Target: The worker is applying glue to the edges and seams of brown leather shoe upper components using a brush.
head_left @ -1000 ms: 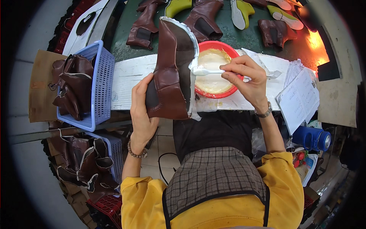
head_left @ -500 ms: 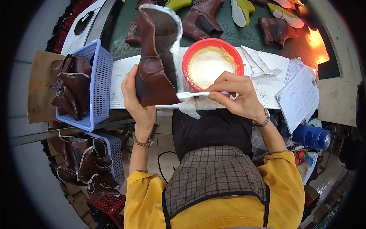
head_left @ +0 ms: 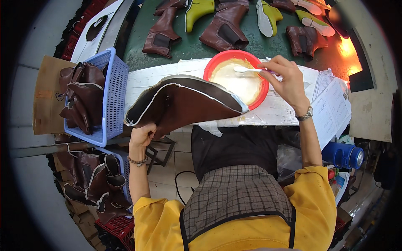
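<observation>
My left hand point(head_left: 143, 136) is closed on the lower left end of a dark brown leather boot upper point(head_left: 188, 104). The upper lies tilted sideways over the bench's front edge, a white line along its rim. Between the fingertips of my right hand point(head_left: 288, 81) is a slim white brush point(head_left: 249, 70), its head over the cream-coloured paste point(head_left: 240, 81). That paste fills a red bowl point(head_left: 265, 88), whose lower left part is hidden behind the upper.
A white-covered bench point(head_left: 167, 69) holds the bowl and papers point(head_left: 328, 106). Brown boots point(head_left: 226, 27) and yellow-green boot forms point(head_left: 268, 19) lie on the green table behind. At left, blue baskets point(head_left: 115, 94) hold more uppers. A blue flask point(head_left: 343, 154) is at right.
The boot upper has turned from upright to lying sideways, and my left hand has shifted down and left. My right hand has carried the brush from the upper's edge up over the bowl.
</observation>
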Tool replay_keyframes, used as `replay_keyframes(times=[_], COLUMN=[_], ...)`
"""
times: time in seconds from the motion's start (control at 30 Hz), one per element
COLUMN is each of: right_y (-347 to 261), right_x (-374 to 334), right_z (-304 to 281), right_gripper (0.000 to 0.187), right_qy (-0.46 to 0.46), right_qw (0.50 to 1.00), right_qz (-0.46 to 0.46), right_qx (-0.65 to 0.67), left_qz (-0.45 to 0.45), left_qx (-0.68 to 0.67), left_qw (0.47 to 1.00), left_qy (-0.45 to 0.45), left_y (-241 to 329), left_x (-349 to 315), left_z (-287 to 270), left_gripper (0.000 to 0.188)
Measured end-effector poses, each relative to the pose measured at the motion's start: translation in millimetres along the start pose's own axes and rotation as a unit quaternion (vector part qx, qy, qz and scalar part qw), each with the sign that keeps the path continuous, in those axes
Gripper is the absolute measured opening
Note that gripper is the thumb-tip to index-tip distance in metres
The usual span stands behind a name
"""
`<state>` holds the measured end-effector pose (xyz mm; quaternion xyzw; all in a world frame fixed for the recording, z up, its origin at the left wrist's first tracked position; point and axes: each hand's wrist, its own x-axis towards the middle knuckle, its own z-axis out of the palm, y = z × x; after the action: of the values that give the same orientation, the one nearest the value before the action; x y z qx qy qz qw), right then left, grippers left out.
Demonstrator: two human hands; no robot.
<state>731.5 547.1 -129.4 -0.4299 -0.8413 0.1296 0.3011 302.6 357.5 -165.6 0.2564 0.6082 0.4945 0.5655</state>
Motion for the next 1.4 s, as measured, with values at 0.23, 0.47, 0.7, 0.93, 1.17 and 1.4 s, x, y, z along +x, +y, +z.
replay_keyframes(times=[0.23, 0.47, 0.7, 0.93, 1.17, 1.4], right_y=[-42, -22, -39, -47, -62, -73], right_x=[27, -3, 8, 25, 53, 69], right_z=[-5, -12, -9, -17, -9, 14], right_gripper=[0.018, 0.017, 0.022, 0.022, 0.021, 0.022], right_qy=[0.046, 0.041, 0.045, 0.013, -0.016, -0.017], right_qw=[0.972, 0.98, 0.98, 0.974, 0.952, 0.935], right_qz=[-0.171, -0.151, -0.154, -0.19, -0.278, -0.315], right_qx=[0.153, 0.119, 0.115, 0.126, 0.13, 0.163], left_qz=[0.003, 0.038, 0.04, -0.137, -0.186, -0.237], left_qx=[-0.103, -0.131, -0.104, 0.051, 0.028, 0.019], left_qw=[0.986, 0.982, 0.988, 0.96, 0.916, 0.926], left_qy=[-0.134, -0.13, -0.103, -0.238, -0.354, -0.293], left_y=[7, 12, 1, -9, 9, -1], left_x=[5, 7, 5, 13, 7, 1], left_z=[14, -17, 36, 19, 80, 99], left_gripper=[0.073, 0.094, 0.076, 0.08, 0.067, 0.055])
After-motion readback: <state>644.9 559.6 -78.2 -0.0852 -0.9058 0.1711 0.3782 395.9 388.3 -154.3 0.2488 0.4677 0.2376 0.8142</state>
